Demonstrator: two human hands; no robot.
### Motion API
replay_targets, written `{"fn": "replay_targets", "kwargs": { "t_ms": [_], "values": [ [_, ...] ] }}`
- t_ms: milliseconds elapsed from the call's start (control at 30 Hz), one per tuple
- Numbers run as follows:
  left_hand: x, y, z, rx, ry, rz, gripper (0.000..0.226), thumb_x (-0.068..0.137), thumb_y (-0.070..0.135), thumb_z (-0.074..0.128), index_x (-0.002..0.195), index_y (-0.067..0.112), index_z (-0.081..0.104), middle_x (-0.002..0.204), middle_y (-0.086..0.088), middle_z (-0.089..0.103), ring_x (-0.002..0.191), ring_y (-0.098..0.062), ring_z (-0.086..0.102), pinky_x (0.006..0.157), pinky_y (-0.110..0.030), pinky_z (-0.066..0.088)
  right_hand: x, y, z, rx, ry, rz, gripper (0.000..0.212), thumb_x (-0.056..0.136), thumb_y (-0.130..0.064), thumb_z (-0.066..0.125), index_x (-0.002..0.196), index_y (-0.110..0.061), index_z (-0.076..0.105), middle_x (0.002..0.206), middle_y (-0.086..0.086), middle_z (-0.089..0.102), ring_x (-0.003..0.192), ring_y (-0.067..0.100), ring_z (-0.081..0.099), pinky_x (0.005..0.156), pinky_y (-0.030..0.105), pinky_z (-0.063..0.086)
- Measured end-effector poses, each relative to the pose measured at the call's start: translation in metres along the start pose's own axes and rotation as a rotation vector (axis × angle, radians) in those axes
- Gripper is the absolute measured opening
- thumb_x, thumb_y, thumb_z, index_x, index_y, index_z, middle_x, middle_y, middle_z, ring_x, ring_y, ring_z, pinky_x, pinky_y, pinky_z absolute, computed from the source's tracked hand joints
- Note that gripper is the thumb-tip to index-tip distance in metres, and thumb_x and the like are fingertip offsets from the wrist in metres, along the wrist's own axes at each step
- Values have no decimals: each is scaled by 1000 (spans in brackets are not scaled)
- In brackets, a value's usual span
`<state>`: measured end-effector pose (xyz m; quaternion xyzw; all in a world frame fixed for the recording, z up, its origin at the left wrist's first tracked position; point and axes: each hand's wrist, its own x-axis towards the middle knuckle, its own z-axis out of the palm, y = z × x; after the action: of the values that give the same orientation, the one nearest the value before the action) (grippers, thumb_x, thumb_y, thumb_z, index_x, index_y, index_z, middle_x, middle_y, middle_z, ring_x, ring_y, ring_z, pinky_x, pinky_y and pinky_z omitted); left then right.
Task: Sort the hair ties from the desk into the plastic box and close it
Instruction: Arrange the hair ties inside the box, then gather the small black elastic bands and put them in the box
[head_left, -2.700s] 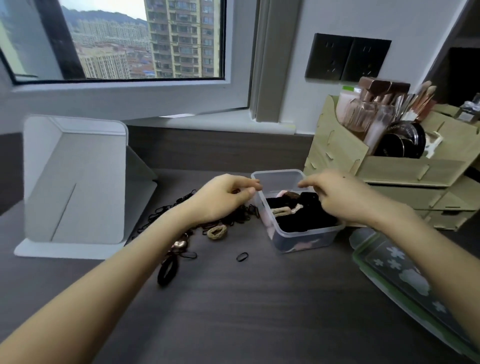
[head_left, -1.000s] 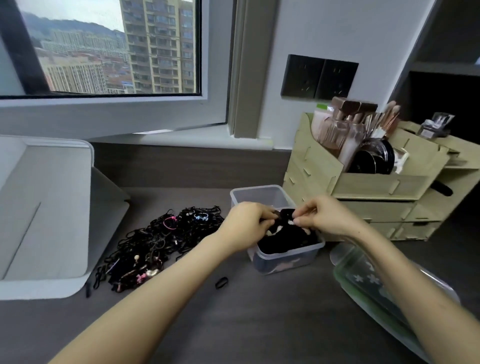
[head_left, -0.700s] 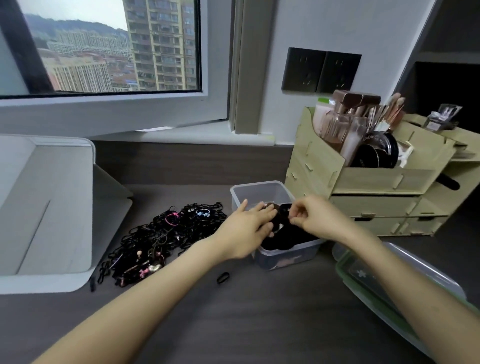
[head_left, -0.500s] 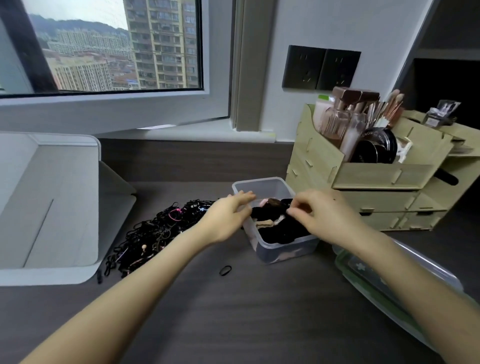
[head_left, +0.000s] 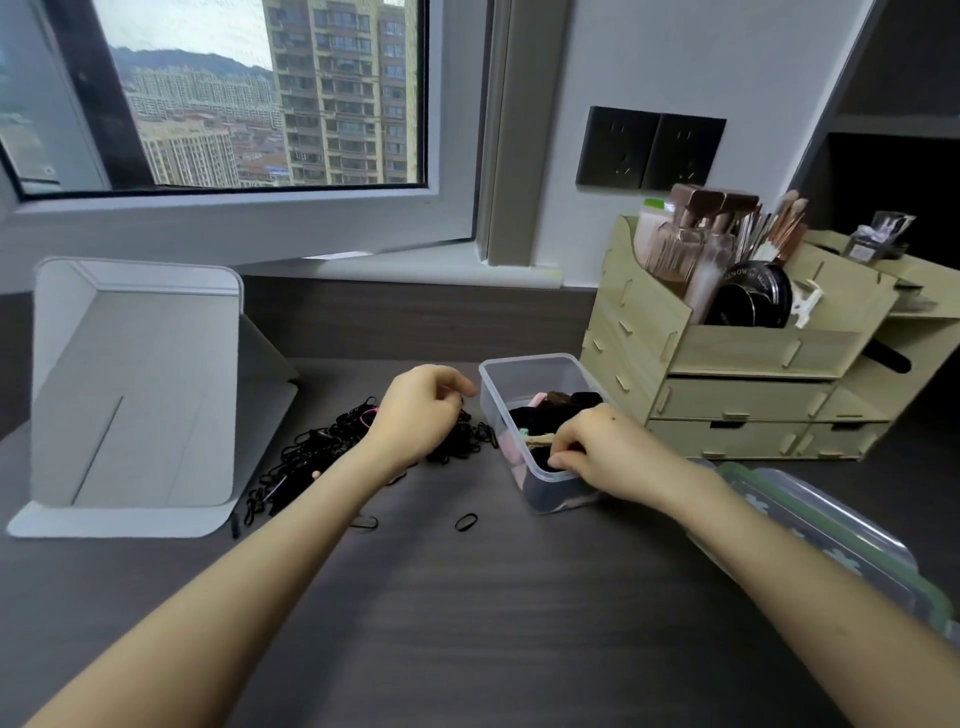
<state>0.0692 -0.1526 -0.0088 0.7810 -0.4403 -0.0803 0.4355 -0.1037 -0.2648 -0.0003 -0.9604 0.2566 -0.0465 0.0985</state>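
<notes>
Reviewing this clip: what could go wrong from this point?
The plastic box already looks filled close to its rim at the near end, beneath the right hand, while a big pile of hair ties lies by the left hand; the lid may not shut. The two stray ties, lying apart from the pile and nearer the person, could be missed.

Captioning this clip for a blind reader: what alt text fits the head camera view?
A person's right hand reaches into an open clear plastic box part-filled with hair ties, while the left hand works at a pile of black ties on the dark desk; the lid lies at right.
</notes>
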Motion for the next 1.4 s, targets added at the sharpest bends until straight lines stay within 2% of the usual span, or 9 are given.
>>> {"fn": "replay_targets", "kwargs": {
  "t_ms": [233,333,500,667,967,1100,1200,1267,1400],
  "values": [
    [-3,3,-4,-1,4,8,29,83,6,43,84,20,69,76,0,65,62,-18,56,51,-17,41,-25,-23,6,-420,431,-166,34,79,-44,64,68,-13,71,68,3,65,70,27,60,62,30,41],
    [-4,3,-8,-12,17,-7,29,82,7,44,81,22,69,77,1,66,64,-16,58,53,-20,42,-20,-35,13,-329,403,-141,42,84,-52,53,81,-13,70,81,2,66,83,24,58,70,32,40],
    [-13,-9,-22,8,48,-26,29,81,7,45,77,25,67,66,7,61,49,-8,49,40,-8,33,-17,-42,16,-417,367,-81,23,65,-19,78,56,-5,63,59,10,63,60,28,61,48,26,38],
    [-34,-35,-38,108,108,-29,27,84,5,47,87,19,70,100,-1,68,78,-16,58,66,-22,40,-24,-38,14,-479,371,-40,34,37,-13,87,36,-7,53,36,7,52,32,26,50,40,19,21],
    [-79,-105,-56,392,187,26,30,90,19,55,118,16,63,137,-8,53,132,-28,42,107,-36,33,-9,-56,18,-529,455,-87,26,55,-13,80,46,-9,57,46,7,55,46,27,55,44,25,37],
    [-72,-112,-52,462,113,75,38,93,34,47,128,25,54,147,-4,41,142,-25,26,116,-36,20,5,-73,35,-292,369,-212,15,85,-21,59,83,-7,65,87,10,66,85,30,61,70,37,50],
    [-57,-117,-46,546,42,41,46,94,46,35,138,33,38,155,-7,24,145,-28,13,118,-39,9,27,-82,66,-61,40,-97,47,97,-34,37,136,-7,39,148,12,35,139,28,26,111,45,26],
    [-49,-123,-40,620,-48,-34,52,93,53,25,143,39,23,158,-9,12,146,-30,4,118,-44,6,42,-82,83,-50,-27,-32,58,98,-40,31,147,-12,16,157,12,10,145,29,3,117,43,8],
    [-46,-128,-30,589,-127,-107,57,90,60,21,143,41,17,158,-7,8,146,-29,4,116,-51,8,59,-74,103,12,-18,80,60,98,-44,27,148,-18,8,157,14,9,145,32,3,118,42,6]
  ]
}}
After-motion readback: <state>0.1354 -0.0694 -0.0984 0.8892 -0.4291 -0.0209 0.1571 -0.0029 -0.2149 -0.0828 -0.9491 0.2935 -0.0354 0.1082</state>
